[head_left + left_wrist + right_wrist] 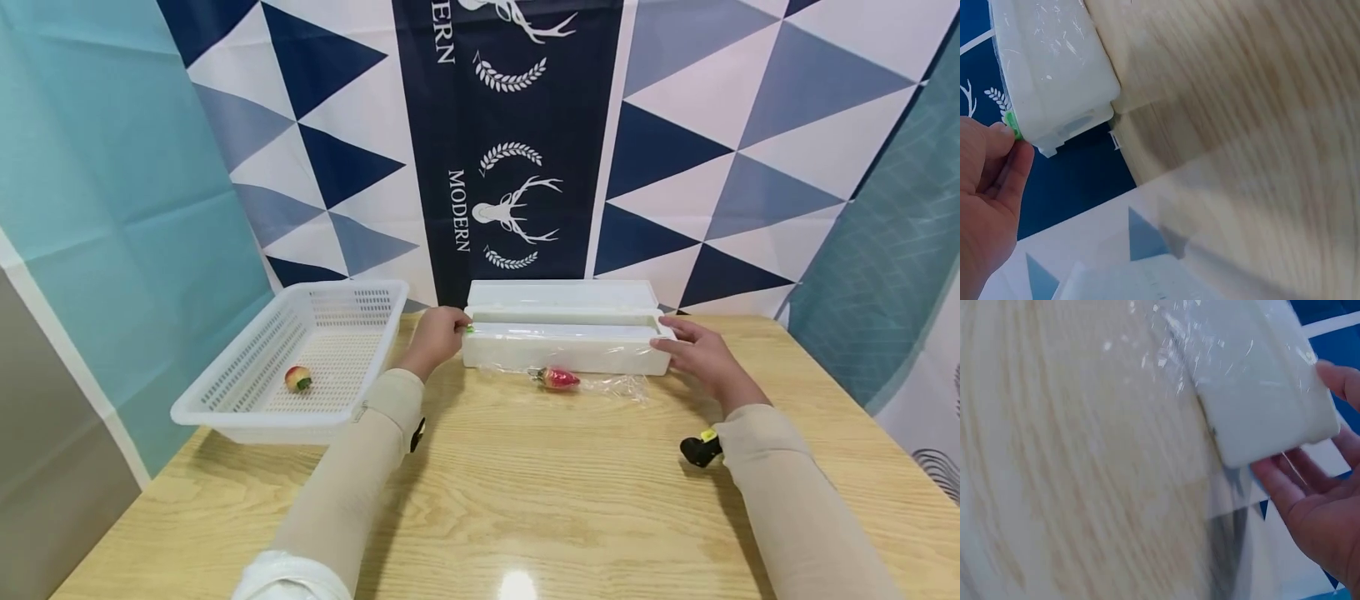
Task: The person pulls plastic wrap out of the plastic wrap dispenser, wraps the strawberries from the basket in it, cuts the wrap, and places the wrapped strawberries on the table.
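The left hand (438,337) pinches the green tab (1012,125) at the cling-film dispenser's (498,353) left end; the right hand (701,357) grips the opposite end, apparently steadying it; film (617,387) trails to the strawberry (561,379) on the tabletop (540,483).

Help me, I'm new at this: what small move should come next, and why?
Probably slide the green tab along the white box toward the right hand: the left hand pinches the tab at one end, the right holds the other, and clear film drapes over the front, down to the strawberry.
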{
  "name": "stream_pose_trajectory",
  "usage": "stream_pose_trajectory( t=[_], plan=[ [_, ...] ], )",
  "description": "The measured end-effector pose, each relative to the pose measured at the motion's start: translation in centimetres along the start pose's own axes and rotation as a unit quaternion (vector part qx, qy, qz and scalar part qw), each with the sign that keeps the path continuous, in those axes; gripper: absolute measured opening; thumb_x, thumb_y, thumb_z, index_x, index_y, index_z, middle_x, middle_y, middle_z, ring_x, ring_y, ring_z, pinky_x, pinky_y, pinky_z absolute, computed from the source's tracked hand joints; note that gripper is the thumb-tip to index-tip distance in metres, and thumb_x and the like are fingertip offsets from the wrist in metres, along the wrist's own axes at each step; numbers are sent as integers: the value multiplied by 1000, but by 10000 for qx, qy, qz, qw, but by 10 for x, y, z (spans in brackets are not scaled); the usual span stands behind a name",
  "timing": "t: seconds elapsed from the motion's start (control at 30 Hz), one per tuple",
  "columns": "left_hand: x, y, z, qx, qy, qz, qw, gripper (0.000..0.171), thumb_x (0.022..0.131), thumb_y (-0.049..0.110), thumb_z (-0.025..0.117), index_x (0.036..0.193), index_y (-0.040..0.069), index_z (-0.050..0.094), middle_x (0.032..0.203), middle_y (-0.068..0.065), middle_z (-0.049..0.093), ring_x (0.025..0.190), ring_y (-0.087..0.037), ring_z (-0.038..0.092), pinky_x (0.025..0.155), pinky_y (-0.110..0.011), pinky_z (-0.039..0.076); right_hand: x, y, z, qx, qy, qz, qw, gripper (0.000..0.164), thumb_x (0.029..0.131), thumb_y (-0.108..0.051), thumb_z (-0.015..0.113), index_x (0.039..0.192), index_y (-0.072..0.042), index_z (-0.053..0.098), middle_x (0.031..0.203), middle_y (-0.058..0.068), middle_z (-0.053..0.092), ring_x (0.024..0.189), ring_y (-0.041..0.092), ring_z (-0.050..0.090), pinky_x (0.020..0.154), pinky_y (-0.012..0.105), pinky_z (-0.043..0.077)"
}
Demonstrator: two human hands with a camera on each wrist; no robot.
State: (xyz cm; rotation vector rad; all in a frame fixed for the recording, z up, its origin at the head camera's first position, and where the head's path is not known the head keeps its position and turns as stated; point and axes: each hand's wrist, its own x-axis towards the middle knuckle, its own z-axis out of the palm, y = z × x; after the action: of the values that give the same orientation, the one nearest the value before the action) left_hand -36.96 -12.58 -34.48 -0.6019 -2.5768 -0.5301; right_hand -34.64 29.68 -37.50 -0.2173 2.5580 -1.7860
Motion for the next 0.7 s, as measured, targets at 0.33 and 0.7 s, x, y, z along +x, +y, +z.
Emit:
stream_pose_trajectory(
  t=[0.33, 0.7],
  plan=[
    [-8, 22, 14, 745, 421, 247, 9960, 25, 77, -7, 64, 95, 6, 76, 95, -7, 70, 93, -26, 63, 85, -34, 51, 2, -4, 8, 123, 418, -48, 9990, 39, 97, -18, 59, 124, 2, 41, 124, 8, 38, 100, 10, 44, 81, 25, 51],
    [-11, 102, 47, 968, -1463, 1856, 9668, 10, 86, 10, 73, 95, 15, 75, 87, 4, 63, 81, -12, 54, 75, -21, 46, 6, -6, 12, 117, 353, 0, 9993, 30, 99, -20, 54, 119, 1, 43, 107, -1, 46, 93, 7, 49, 78, 29, 49]
  ],
)
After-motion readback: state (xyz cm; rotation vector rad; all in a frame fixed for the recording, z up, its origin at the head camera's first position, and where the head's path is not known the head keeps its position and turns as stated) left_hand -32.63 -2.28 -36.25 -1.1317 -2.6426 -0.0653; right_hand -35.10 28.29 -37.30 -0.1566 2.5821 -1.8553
